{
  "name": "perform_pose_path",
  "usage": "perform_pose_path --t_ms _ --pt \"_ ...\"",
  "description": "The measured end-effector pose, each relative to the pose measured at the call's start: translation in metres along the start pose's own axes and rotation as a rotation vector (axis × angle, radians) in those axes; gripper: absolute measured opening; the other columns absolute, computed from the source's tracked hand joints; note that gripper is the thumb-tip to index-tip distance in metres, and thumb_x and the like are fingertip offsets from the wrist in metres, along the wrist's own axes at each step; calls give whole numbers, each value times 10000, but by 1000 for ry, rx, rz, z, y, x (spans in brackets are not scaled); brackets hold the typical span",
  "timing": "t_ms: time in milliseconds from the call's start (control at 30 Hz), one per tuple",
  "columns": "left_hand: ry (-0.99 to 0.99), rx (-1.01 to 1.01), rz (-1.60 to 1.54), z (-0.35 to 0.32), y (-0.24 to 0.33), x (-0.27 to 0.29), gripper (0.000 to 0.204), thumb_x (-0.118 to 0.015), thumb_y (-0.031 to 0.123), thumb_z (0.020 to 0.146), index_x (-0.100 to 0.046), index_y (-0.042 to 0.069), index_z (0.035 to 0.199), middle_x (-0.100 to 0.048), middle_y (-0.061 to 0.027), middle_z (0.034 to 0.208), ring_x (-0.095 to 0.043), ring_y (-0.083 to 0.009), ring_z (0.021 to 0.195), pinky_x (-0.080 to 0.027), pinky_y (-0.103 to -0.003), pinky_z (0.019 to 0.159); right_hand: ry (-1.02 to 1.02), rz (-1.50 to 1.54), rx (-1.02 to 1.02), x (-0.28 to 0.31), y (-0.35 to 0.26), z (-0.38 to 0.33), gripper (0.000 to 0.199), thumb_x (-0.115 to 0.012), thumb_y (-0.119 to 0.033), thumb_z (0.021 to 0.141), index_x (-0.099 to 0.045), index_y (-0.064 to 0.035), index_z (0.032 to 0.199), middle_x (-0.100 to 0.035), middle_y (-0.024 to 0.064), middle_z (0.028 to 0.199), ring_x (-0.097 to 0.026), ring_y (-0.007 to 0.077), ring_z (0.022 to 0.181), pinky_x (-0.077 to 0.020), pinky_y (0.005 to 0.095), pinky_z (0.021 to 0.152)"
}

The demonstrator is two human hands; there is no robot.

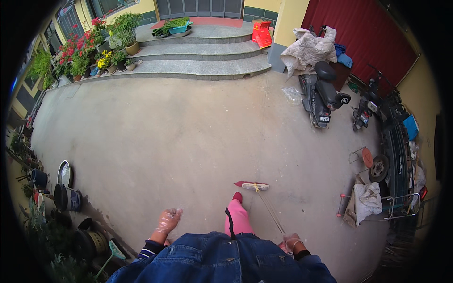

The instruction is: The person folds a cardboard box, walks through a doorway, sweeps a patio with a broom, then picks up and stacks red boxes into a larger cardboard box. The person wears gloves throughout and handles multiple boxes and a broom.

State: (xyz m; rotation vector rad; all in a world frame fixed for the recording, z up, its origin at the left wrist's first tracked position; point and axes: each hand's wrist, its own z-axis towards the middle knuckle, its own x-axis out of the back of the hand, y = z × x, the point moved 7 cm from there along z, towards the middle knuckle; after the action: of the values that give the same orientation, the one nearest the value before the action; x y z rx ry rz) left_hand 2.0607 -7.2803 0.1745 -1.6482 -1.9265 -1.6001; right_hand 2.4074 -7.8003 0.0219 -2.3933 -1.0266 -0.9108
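My right hand [293, 243], in a clear plastic glove, is closed around the upper end of thin pale cords [271, 210]. They run down to a flat, whitish oblong bundle [255, 187] bound with yellow string, low over the concrete. A pointed dark-red piece [241, 183] shows at its left; whether it belongs to the bundle or is my other shoe, I cannot tell. My left hand [170, 220], gloved the same way, hangs away from everything with its fingers curled in and nothing visible in them. One red shoe [237, 196] shows below pink trousers [239, 218].
Curved stone steps [203, 68] rise ahead, with potted flowers [78, 52] at far left. An electric scooter [321, 96] and a bicycle [365, 106] stand right. A cart [391, 206] with a white sack [367, 200] is nearer. Buckets [66, 197] and a basin [65, 173] line the left.
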Motion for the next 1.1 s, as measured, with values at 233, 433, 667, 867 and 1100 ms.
perform_pose_path --t_ms 233,433,667,867,1100 --pt "176 63 -181 94 82 43 459 -643 398 944 -658 5 707 -602 -226 643 -578 -352 568 -479 -450 604 -9 551 -276 178 -4 142 424 -624 -409 919 -696 -8 1033 -715 244 902 -716 405 846 -553 488 704" --pt "234 144 -78 152 100 62 457 -648 404 933 -660 -2 723 -619 -273 725 -601 -462 666 -479 -497 620 122 622 -260 316 -9 249 462 -672 -391 895 -683 68 952 -675 341 957 -687 482 905 -550 505 759" --pt "276 342 -98 256 86 119 468 -620 446 941 -693 9 790 -652 -269 783 -636 -464 730 -507 -502 672 280 393 -189 461 -70 358 403 -701 -329 871 -684 63 963 -671 347 988 -664 495 971 -539 511 834" --pt "299 290 -180 409 100 210 464 -597 452 959 -713 23 826 -669 -256 814 -653 -446 772 -523 -488 720 307 234 75 517 -131 488 426 -635 -350 901 -683 53 770 -678 297 795 -681 483 809 -545 512 729" --pt "275 222 -142 556 140 314 478 -595 448 967 -684 10 796 -650 -256 781 -631 -440 731 -513 -478 697 174 174 238 614 -218 590 495 -479 -387 980 -695 -18 730 -670 235 711 -661 442 680 -503 527 633"
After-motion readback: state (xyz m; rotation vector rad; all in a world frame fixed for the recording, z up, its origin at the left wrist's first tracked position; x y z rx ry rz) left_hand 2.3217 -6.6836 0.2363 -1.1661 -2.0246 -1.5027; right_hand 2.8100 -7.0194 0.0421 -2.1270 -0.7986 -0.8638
